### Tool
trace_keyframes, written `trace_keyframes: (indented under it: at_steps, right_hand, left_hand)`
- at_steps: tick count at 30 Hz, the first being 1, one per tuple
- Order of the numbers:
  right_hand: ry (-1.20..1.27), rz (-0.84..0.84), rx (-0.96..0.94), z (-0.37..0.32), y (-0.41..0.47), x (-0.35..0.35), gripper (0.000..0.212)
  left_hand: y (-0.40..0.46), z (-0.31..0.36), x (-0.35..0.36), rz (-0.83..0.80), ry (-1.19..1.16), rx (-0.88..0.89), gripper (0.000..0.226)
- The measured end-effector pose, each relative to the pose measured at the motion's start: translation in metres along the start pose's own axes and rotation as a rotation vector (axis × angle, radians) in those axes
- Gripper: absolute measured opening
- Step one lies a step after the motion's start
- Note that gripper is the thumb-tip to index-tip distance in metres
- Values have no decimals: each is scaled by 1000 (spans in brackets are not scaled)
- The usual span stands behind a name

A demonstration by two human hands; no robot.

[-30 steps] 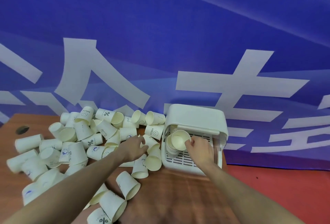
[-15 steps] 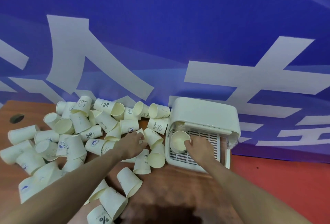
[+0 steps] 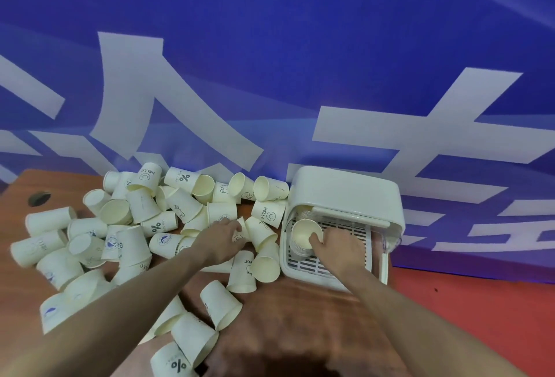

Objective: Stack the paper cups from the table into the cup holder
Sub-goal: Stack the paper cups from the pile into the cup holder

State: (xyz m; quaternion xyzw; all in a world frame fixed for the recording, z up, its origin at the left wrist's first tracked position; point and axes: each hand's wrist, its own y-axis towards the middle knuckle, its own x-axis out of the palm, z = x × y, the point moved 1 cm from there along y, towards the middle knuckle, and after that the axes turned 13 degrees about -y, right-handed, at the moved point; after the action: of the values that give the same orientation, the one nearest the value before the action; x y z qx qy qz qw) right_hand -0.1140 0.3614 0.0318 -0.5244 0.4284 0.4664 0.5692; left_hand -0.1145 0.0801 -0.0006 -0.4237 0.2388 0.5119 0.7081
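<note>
A white cup holder box (image 3: 345, 196) with a slatted tray stands on the right of the wooden table (image 3: 285, 316). A stack of nested paper cups (image 3: 301, 237) lies inside it at its left side. My right hand (image 3: 336, 244) rests in the holder with its fingers curled on the rim of the stack's top cup. My left hand (image 3: 222, 241) reaches into the heap of loose paper cups (image 3: 144, 226) and grips a small cup (image 3: 240, 234) lying next to the holder.
Several loose cups lie tumbled over the left half of the table, some near the front edge (image 3: 192, 337). A blue banner with white characters (image 3: 270, 76) hangs right behind. A dark hole (image 3: 39, 198) sits in the table's far left. Red floor (image 3: 480, 316) lies to the right.
The right hand has pushed the cup down onto the stack in the holder. The left hand has closed on a cup in the heap. The camera has tilted slightly.
</note>
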Motion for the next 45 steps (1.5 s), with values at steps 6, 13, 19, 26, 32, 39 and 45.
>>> trace_keyframes:
  at_steps: [6,13,19,26,32,39,45]
  right_hand:
    - [38,105,-113,-32,-28,-17,44]
    - [75,119,-290,-76,-55,-25,29]
    - [-64,134,-491,-117,-70,-13,29]
    - [-328,19,-712,-155,-84,28,26]
    - [-376,-56,-652,-163,-92,69,44]
    - [-398,-42,-635,-177,-89,77,35]
    - [-436,-105,-646,-181,-83,64,17]
  left_hand:
    - [-32,-4,-11,35,44,13,44]
    - [-75,-39,-30,94,63,-2,43]
    - [-115,-72,-39,47,157,-103,43]
    - [-146,-97,-17,-184,541,-65,39]
    - [-147,-107,1,-233,686,-52,52]
    - [-142,-112,10,-263,691,-13,37]
    - [-131,-117,0,-243,674,-19,30]
